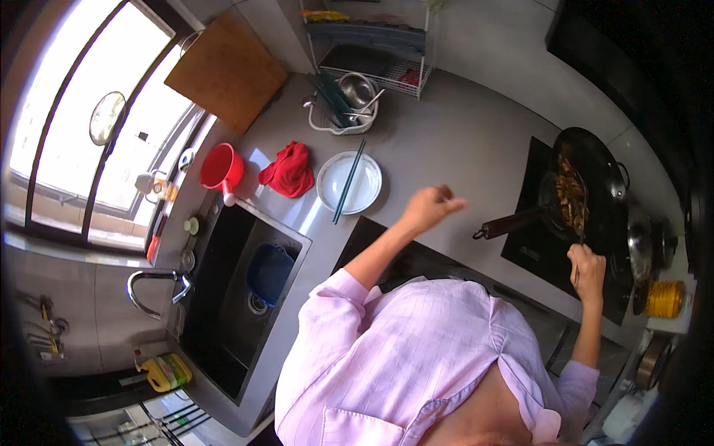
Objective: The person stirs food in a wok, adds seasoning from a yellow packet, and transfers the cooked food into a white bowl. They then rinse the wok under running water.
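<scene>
My right hand (587,270) grips the handle of a spatula (583,214), its far end in the browned food (570,195) inside a black wok (602,167). The wok rests on the dark stove at the right, its dark handle (510,224) pointing left. My left hand (432,209) is raised over the grey counter between the wok and a white plate (329,181); its fingers are curled and slightly blurred, and I cannot tell whether they hold anything small. Dark green chopsticks (350,181) lie across the plate.
A red cloth (290,170) and a red dipper (222,167) lie left of the plate, near the black sink (223,290). Behind are a white basket (343,131) with utensils, a wire rack (418,89) and a wooden board (228,72). A yellow container (665,299) stands at right.
</scene>
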`<state>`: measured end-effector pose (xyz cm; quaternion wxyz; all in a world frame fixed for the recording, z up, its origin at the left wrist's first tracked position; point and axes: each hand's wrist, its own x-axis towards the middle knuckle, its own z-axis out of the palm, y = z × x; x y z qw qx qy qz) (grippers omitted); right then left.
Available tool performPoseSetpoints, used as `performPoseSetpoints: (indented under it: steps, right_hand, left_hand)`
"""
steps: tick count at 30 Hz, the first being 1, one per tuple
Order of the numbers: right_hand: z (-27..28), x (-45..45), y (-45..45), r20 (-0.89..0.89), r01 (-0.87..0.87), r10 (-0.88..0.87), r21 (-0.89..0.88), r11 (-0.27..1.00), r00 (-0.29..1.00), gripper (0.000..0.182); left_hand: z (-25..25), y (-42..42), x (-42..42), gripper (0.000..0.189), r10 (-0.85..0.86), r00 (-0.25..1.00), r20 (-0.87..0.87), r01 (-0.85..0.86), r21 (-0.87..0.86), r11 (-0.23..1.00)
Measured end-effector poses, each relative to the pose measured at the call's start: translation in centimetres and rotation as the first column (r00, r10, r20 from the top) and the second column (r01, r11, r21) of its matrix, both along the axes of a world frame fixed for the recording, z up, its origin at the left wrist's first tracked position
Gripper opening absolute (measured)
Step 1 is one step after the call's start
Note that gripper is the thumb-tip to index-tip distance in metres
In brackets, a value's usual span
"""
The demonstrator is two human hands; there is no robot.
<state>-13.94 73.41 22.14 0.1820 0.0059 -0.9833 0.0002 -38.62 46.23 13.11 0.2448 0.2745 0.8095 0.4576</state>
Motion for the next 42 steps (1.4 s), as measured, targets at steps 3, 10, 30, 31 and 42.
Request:
performPoseSetpoints:
  steps: [3,10,30,31,42]
  right_hand:
    - [-0.6,0.3,-0.8,-0.03,0.086,-0.09,-0.129,0.988,0.995,0.011]
    - [-1.9,-1.4,-0.5,-0.068,0.128,-0.133,-0.065,0.99,0.989,0.017]
    - [-3.0,-3.6,-1.9,0.064,0.253,-0.252,-0.006,0.967,0.966,0.017]
    - [-3.1,-3.9,-1.6,0.053,0.237,-0.237,-0.001,0.971,0.97,0.017]
    - [-1.9,-6.2,-3.2,0.176,0.327,-0.333,0.065,0.943,0.926,0.009]
  left_hand:
    - [-3.7,-5.8,-4.4,0.036,0.264,0.912,-0.315,-0.321,-0.142,0.936]
    - [-8.0,-14.0,-9.8,0.031,0.222,0.785,-0.579,-0.519,-0.419,0.745]
    - [-1.9,-32.5,-20.6,0.025,0.696,0.586,-0.414,-0.806,-0.386,0.449]
    - [-3.6,-36.1,-22.9,0.027,0.722,0.539,-0.434,-0.835,-0.39,0.389]
    - [-1.4,-41.4,-32.5,0.028,0.686,0.564,-0.46,-0.718,-0.684,0.13]
